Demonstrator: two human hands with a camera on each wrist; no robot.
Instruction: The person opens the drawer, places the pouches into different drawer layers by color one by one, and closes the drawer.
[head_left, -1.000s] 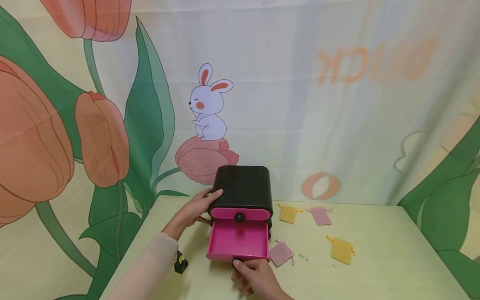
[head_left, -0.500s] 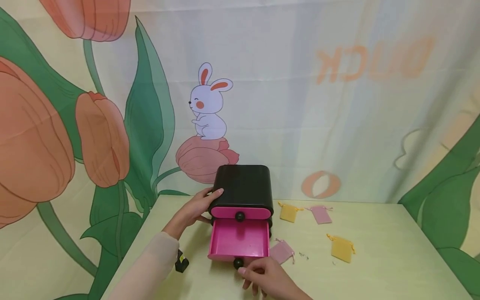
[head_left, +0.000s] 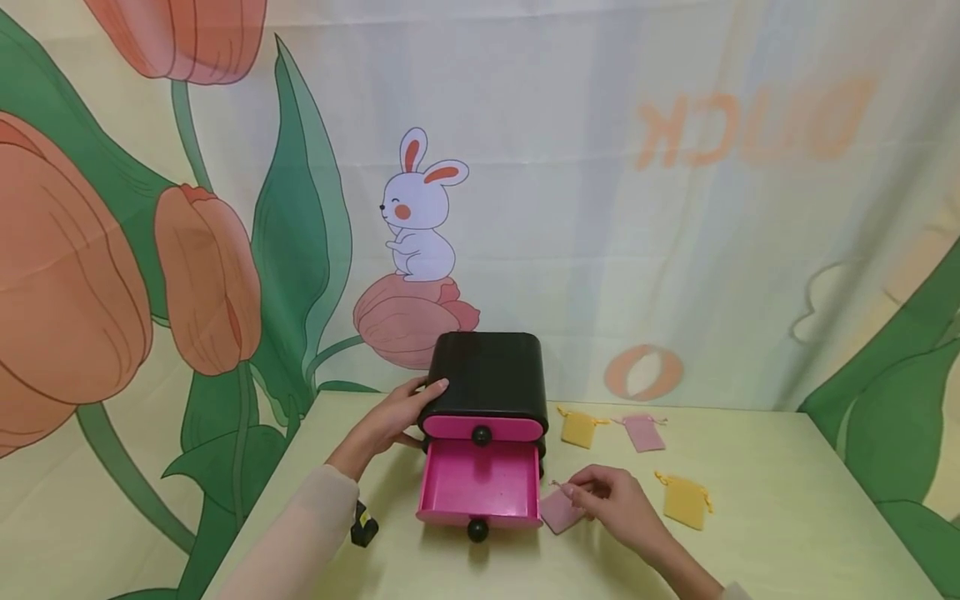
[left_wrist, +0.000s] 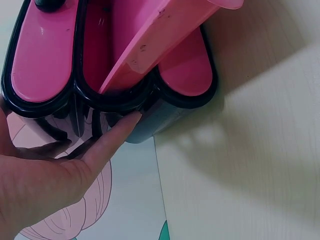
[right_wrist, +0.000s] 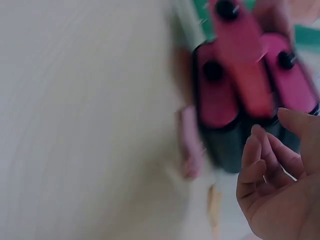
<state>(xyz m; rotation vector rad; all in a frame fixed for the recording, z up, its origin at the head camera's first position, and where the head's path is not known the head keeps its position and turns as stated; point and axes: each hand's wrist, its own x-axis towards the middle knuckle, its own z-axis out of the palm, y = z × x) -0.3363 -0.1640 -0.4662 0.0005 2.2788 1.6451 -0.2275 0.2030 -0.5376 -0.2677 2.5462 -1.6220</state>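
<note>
A small black cabinet (head_left: pixel 491 375) with pink drawers stands on the table. Its middle drawer (head_left: pixel 480 483) is pulled out and shows a bare pink inside. My left hand (head_left: pixel 386 421) holds the cabinet by its left side, fingers over the top edge and another digit low on the side, also seen in the left wrist view. My right hand (head_left: pixel 611 504) hovers at a pink drawstring pouch (head_left: pixel 558 510) right of the drawer, partly covering it. In the blurred right wrist view, the right hand's fingers (right_wrist: pixel 252 150) are loosely bent around nothing, and the pouch lies apart from them.
Two yellow drawstring pouches (head_left: pixel 579 429) (head_left: pixel 684 502) and another pink pouch (head_left: pixel 643 433) lie on the table to the right. A small black and yellow object (head_left: pixel 363 527) lies by the left sleeve. A printed curtain (head_left: pixel 562 208) hangs behind the table.
My right hand has let go of the middle drawer's knob and moved right to the near pink pouch. The left hand stays on the cabinet, and the drawer remains pulled out.
</note>
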